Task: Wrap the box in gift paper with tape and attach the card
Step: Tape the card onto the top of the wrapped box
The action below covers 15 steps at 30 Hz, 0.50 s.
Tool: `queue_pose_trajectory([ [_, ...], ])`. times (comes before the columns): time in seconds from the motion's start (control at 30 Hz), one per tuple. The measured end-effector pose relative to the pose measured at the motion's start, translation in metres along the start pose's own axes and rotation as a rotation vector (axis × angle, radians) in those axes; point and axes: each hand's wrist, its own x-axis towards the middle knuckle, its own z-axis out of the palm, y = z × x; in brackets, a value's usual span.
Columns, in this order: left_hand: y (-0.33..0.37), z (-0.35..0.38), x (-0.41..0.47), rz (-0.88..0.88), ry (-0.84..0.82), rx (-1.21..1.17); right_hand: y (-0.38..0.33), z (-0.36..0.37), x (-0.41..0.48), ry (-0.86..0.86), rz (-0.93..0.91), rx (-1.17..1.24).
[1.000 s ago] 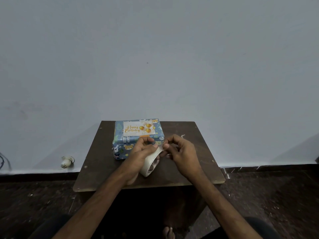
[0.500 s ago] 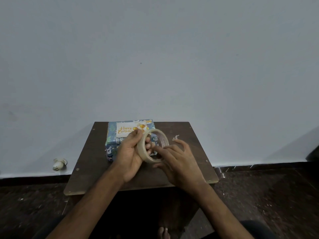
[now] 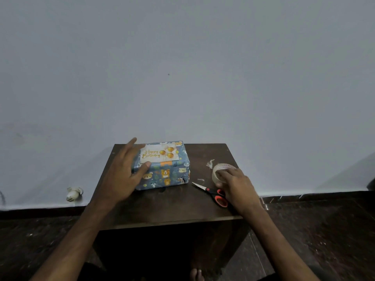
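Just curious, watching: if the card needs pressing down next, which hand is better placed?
Probably left. The left hand is at the box, thumb near the card; the right hand holds the tape roll, off to the side.

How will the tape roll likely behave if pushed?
The tape roll is a stiff-looking ring, so it probably keeps its shape. It seems to lie flat under the right hand, so it would likely slide, not roll.

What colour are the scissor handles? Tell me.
Black with red-orange loops, on the scissors; the head view shows it best.
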Motion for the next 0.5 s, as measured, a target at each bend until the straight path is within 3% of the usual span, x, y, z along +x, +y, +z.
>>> queue_pose_trajectory([
  [0.07,-0.001,0.003,0.003,-0.014,-0.037,-0.028,-0.015,0.005,0.004,0.044,0.049,0.103],
  [0.13,-0.002,0.003,0.004,-0.015,-0.024,-0.029,-0.027,0.011,0.006,-0.015,0.123,0.151],
  [0.37,0.001,-0.003,0.008,-0.005,0.073,-0.034,-0.036,0.016,0.009,-0.039,0.138,0.027],
  [0.5,0.001,-0.005,0.007,0.045,0.036,-0.014,-0.039,0.02,0.007,0.034,0.146,0.038],
])
